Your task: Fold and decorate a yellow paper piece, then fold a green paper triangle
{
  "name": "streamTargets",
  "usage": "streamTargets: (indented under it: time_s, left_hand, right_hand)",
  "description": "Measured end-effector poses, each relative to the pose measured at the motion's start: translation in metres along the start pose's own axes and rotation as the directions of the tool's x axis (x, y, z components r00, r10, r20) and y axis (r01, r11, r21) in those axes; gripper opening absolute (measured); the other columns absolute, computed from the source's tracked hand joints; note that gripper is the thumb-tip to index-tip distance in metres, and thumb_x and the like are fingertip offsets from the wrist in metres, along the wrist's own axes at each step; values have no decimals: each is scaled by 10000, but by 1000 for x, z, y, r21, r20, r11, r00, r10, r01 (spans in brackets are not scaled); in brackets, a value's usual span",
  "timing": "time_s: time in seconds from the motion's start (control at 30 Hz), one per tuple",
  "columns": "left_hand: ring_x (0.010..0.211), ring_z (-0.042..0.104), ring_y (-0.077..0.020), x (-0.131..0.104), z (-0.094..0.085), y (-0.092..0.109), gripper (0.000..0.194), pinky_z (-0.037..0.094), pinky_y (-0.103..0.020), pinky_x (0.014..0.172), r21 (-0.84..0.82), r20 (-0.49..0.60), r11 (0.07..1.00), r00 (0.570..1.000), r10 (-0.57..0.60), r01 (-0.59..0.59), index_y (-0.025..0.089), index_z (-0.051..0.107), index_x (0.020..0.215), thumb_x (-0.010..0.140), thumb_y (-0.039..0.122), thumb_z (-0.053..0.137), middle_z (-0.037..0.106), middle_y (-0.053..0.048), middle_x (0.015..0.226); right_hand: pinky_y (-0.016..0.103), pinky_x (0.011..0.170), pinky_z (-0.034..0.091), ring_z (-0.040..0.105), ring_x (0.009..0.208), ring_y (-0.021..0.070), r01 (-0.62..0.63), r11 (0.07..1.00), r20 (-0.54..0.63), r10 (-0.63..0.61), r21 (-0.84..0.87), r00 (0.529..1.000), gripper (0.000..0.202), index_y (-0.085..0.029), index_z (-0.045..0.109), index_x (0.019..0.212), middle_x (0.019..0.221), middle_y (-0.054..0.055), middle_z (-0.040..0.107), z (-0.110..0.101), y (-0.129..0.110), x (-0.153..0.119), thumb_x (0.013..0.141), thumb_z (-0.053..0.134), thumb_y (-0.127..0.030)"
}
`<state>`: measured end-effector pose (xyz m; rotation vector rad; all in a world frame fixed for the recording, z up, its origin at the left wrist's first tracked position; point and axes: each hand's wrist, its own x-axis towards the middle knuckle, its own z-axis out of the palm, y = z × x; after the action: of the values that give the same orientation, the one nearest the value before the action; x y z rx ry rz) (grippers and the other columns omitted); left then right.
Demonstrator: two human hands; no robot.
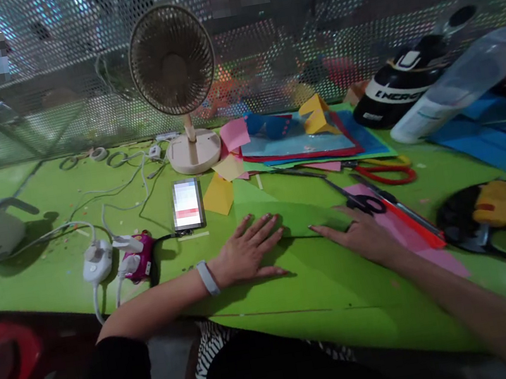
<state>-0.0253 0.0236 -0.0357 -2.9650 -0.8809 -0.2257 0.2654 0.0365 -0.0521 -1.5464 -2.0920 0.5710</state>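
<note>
A green sheet of paper lies on the green table in front of me, its near edge between my hands. My left hand rests flat with fingers spread, its fingertips on the left part of the sheet. At the sheet's right end, my right hand touches the paper with its index finger stretched out; its other fingers are partly hidden. Beside that hand are black-handled scissors and a pink paper. An orange paper lies beyond my left hand.
A fan, a phone and plugged power adapters stand or lie at the left. Coloured papers are stacked at the back. Red-handled scissors, an orange cutter, bottles and a yellow glue gun are right.
</note>
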Motion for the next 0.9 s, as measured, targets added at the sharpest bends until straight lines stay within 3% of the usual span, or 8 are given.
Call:
streamTargets:
  time_s: [0.17,0.37,0.47,0.6,0.67,0.77,0.83,0.9]
  left_hand:
    - [1497,58,-248,0,4,-3,857,-8,-465,1215,-13,-10,1000,1000,-15,14,141,239,1521,893,715,342,147,-154,1599]
    - [1496,79,-250,-1,7,-2,822,17,-455,1215,-56,7,998,999,-33,33,163,259,1518,904,704,332,160,-140,1601]
    - [1496,81,-254,-1,8,-2,829,29,-443,1214,-69,12,996,999,-49,50,178,265,1518,893,716,349,168,-137,1600]
    - [1493,111,-259,-1,7,-1,825,58,-430,1212,-85,37,994,997,-68,70,187,275,1517,891,720,348,185,-139,1597]
    - [1489,131,-265,-1,5,-1,831,74,-428,1210,-89,54,993,996,-74,79,188,269,1519,889,723,352,203,-137,1595]
    - [1482,160,-277,-1,3,-1,840,99,-427,1208,-92,72,992,995,-75,82,186,250,1525,888,723,355,224,-135,1590]
    - [1478,178,-279,-1,2,-1,842,111,-426,1205,-92,74,993,995,-70,77,182,242,1528,891,723,346,235,-139,1587]
    - [1476,186,-275,-1,1,-1,835,116,-424,1203,-84,76,993,995,-71,78,185,244,1527,896,725,327,237,-136,1587]
  right_hand:
    - [537,745,570,678,851,339,-91,996,-54,91,12,994,520,-263,691,1063,1031,135,699,2,-3,0,783,525,-668]
    - [491,688,567,670,812,316,-219,975,-71,217,-21,973,572,-195,653,1024,986,139,702,2,-2,0,761,552,-693]
    - [480,711,568,671,849,311,-221,975,-79,219,-11,972,624,-191,595,1189,1081,145,685,0,-5,-1,782,562,-663]
    - [538,800,559,633,1059,359,-206,978,-78,204,-14,976,740,-231,371,1460,1379,168,532,-1,-10,-1,840,546,-595]
    - [573,883,528,564,1192,378,-139,989,-119,132,-53,984,744,-248,304,1501,1449,156,465,0,-9,-2,864,538,-552]
    - [605,1054,400,397,1370,355,78,986,-190,-106,-150,976,666,-260,276,1516,1527,116,376,2,-7,-3,917,494,-452]
    - [598,1120,319,313,1426,323,264,940,-140,-298,-218,944,611,-280,278,1516,1563,82,324,5,-6,-5,945,462,-392]
    - [571,1135,312,294,1438,300,443,862,-14,-460,-249,888,611,-279,256,1525,1568,74,317,9,-8,-6,958,462,-372]
